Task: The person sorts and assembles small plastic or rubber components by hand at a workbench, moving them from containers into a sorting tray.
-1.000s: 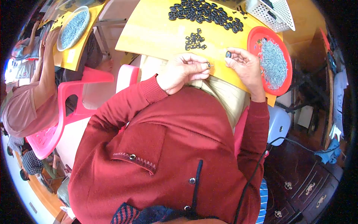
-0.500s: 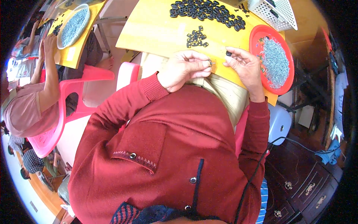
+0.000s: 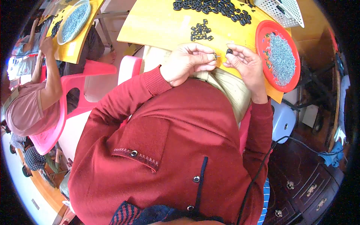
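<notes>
My left hand [image 3: 189, 63] pinches a small black part [image 3: 215, 56] between thumb and forefinger, and a thin metal screw [image 3: 219, 56] sticks out of it toward the right. Across a narrow gap, my right hand [image 3: 248, 69] grips a small black oval piece [image 3: 229, 51] at its fingertips. The two pieces are apart, just over the table's near edge. Beyond them lies a small heap of black plates with holes [image 3: 201, 31]. Farther back spreads a larger pile of black oval rings [image 3: 213, 7].
A red tray [image 3: 259, 41] of silvery screws [image 3: 282, 60] stands right of my right hand on the yellow table [image 3: 150, 22]. Behind it is a white perforated basket [image 3: 279, 15]. At left, a co-worker sits on a pink chair [image 3: 88, 69] beside another bowl of screws [image 3: 75, 23].
The two held pieces have come slightly closer together. The oval piece in my right hand has turned a little. The table appears shifted slightly up and right in the picture.
</notes>
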Demonstrator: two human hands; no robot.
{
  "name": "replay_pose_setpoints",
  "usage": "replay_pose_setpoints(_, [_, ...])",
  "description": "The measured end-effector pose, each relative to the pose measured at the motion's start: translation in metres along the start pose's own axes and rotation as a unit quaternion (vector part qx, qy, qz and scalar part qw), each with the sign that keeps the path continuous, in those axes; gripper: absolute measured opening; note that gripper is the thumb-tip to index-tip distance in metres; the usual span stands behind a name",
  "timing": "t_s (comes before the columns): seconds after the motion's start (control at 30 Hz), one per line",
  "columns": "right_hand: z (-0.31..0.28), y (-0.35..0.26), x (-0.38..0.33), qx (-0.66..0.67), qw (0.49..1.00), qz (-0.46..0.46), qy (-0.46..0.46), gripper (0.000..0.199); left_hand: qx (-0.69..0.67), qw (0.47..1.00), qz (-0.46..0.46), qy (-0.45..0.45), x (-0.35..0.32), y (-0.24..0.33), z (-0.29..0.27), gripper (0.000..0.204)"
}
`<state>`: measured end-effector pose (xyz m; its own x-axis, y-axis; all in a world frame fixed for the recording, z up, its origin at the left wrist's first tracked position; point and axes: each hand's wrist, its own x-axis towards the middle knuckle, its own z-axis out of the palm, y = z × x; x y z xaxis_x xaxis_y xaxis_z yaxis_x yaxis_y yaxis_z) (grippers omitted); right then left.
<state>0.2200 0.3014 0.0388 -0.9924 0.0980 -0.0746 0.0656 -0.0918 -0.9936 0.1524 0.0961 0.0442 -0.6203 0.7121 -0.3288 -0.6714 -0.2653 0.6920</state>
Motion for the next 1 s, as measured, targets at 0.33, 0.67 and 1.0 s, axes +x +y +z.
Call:
replay_pose_setpoints(0.33, [0.011, 0.000, -0.007, 0.018, 0.999, -0.008, -0.032, 0.027, 0.010, 1.000, 0.002, 0.010, 0.000, 0.000, 0.001, 0.016])
replay_pose_setpoints(0.67, [0.013, 0.000, -0.009, 0.018, 0.999, -0.026, -0.038, 0.028, 0.008, 1.000, -0.001, 0.010, -0.001, 0.000, 0.001, 0.016])
replay_pose_setpoints(1.0, [0.014, 0.003, -0.010, 0.033, 0.998, -0.044, -0.044, 0.029, -0.015, 1.000, 0.006, 0.019, -0.001, 0.000, 0.004, 0.015])
